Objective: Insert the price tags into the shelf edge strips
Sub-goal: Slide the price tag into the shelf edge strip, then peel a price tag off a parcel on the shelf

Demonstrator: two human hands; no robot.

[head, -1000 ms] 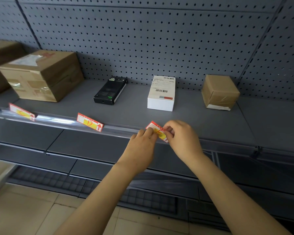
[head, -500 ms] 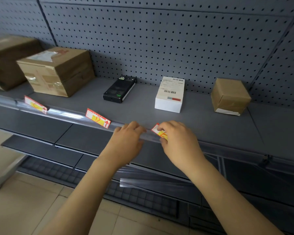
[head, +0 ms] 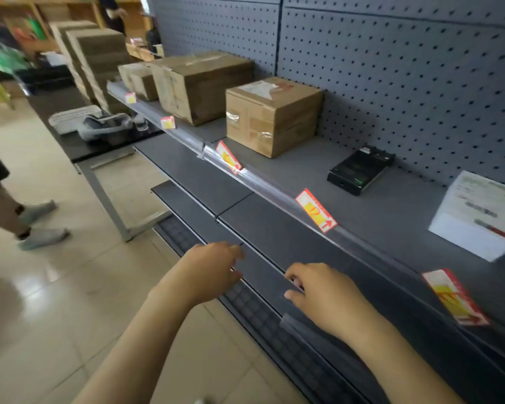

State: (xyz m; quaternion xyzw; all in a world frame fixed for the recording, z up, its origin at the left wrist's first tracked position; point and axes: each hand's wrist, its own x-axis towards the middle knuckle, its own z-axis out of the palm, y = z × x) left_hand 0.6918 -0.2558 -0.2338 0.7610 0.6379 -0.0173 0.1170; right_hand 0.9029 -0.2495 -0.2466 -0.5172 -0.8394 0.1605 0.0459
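A clear shelf edge strip [head: 267,186] runs along the front of the grey upper shelf [head: 391,211]. Several red and yellow price tags sit in it: the nearest tag [head: 455,297] at the right, another tag [head: 316,210] at the middle, and a third tag [head: 228,156] further left. Two small tags [head: 167,122] lie beyond. My left hand [head: 213,269] and my right hand [head: 318,293] hover below the strip, over the lower shelf's front edge [head: 263,259]. Both hold nothing, with fingers loosely curled and apart.
On the upper shelf stand cardboard boxes [head: 271,115], a black device [head: 359,170] and a white box [head: 475,217]. At left a person's legs [head: 27,220] cross the tiled floor near a dark table [head: 99,141] bearing a basket. Pegboard backs the shelves.
Both hands have left the nearest tag and dropped below the strip; the tag stays in the strip. My view has swung left, so the shelf now runs off diagonally.
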